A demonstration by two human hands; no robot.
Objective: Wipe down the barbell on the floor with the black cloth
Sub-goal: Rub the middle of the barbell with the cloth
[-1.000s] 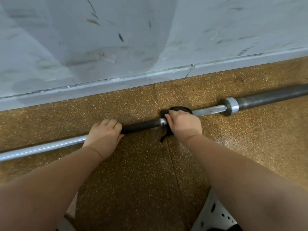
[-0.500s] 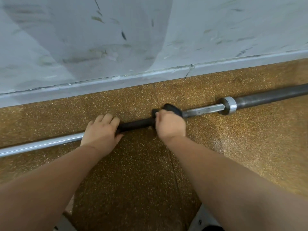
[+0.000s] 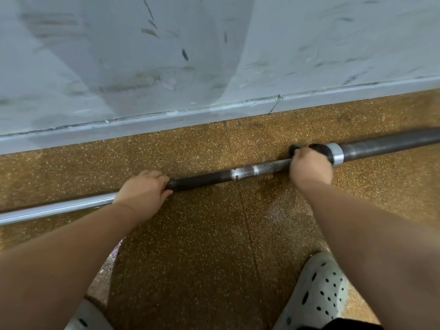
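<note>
Head view: your barbell (image 3: 202, 179) lies flat on the speckled brown floor (image 3: 202, 246), running left to right, near the grey wall (image 3: 119, 67) and roughly parallel to its baseboard (image 3: 142, 125).

Left part of the bar is bright metal. The middle stretch is dark and textured, with two pale bands about midway between your hands. The right end is a thicker dark sleeve behind a shiny collar (image 3: 335, 154).

Your left hand (image 3: 141, 192) rests on top of the bar where bright metal meets dark. Fingers curl over the far side, thumb on the near side. Grip is closed around the bar.

Your right hand (image 3: 310, 169) is on the bar just left of the collar. Grip is closed around the black cloth (image 3: 316, 147), which is pressed against the bar. Only dark edges of the cloth show past your knuckles, touching or nearly touching the collar. The hand is motion-blurred, so how far the cloth wraps around the bar is unclear, probably most of the way.

Both forearms reach in from the bottom corners. A pale shoe with holes (image 3: 319, 294) sits on the floor at lower right, under your right forearm. Part of a second shoe (image 3: 83, 316) shows at the lower left edge.
</note>
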